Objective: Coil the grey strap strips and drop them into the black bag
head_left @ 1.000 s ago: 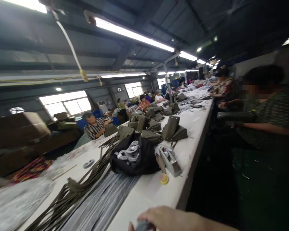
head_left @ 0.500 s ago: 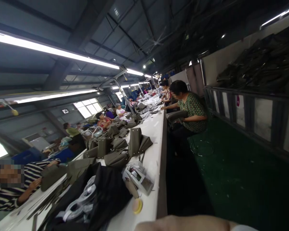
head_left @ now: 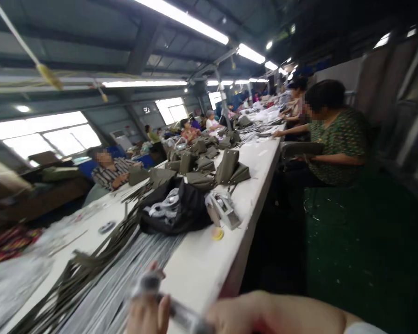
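Two-handed handling judged in hand: blurred grey item (head_left: 149,284) gripped by curled fingers of left hand (head_left: 145,315); right hand (head_left: 238,311), grip cannot be told. Steady support called for.

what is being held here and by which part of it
The left grip holds a blurred grey thing by its rounded end; a narrow grey length runs from there toward the right grip, whose hold is too blurred to tell.

Grey object (head_left: 183,313), apparently 1 piece, though blur obscures its exact form. Rounded, darker end at left; narrow, paler length running right. State: held at its 2 ends, slanting down rightward. Place: on the near side of the black bag (head_left: 195,208), apart from it.
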### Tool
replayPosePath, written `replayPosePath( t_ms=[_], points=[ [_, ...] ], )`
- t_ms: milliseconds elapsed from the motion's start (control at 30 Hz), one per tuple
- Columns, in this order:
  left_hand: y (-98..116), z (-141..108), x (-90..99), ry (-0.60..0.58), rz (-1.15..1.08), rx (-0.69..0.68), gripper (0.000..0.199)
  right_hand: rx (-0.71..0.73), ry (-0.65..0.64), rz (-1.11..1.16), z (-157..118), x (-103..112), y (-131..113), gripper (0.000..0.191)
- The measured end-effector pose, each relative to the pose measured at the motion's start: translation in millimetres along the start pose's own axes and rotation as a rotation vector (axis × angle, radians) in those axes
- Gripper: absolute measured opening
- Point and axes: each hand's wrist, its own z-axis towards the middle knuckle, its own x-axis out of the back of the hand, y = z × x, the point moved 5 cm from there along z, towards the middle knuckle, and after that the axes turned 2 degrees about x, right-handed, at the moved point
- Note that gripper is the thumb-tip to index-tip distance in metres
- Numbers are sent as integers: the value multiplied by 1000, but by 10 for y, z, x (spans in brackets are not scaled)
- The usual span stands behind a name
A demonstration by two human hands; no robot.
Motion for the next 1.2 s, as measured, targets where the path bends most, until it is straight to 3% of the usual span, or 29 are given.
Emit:
replayPosePath(
  t_ms=[33,100,167,233,300,433,600,667,733,800,900,967,1100,1200],
  points=[
    [-3,-66,-65,-114,50,-26,63,-4,-21,40,-23,89,-7,35],
    [-12,-210,-230,-379,99,56,62,-27,237,-7,-63,480,-14,35],
    [-10,-343,-378,-601,-46,275,64,-97,377,-202,-83,799,0,33],
    [16,-426,-466,-689,-341,508,69,-109,447,-441,-82,968,-8,27],
    [28,-455,-507,-683,-672,690,71,-85,439,-561,-67,966,-6,25],
    [-58,-397,-489,-580,-1137,936,70,-79,352,-523,1,755,100,25],
    [-205,-89,-378,-296,-1374,986,66,-167,425,-472,165,478,388,16],
    [-290,16,-387,-112,-1355,907,64,-235,298,-373,239,251,518,21],
    [-375,37,-421,73,-1162,754,59,-237,106,-227,281,6,540,28],
    [-369,-29,-497,105,-839,545,51,-175,-9,-37,274,-111,432,33],
    [-228,-232,-710,-162,-452,294,39,-116,78,170,197,87,235,40],
    [-172,-361,-788,-327,-330,258,35,-157,149,87,116,313,195,40],
    [-196,-446,-786,-552,-218,392,49,-193,214,-476,-5,629,229,34],
    [-262,-509,-811,-789,-319,597,65,-145,281,-843,-37,709,239,31]
  ],
)
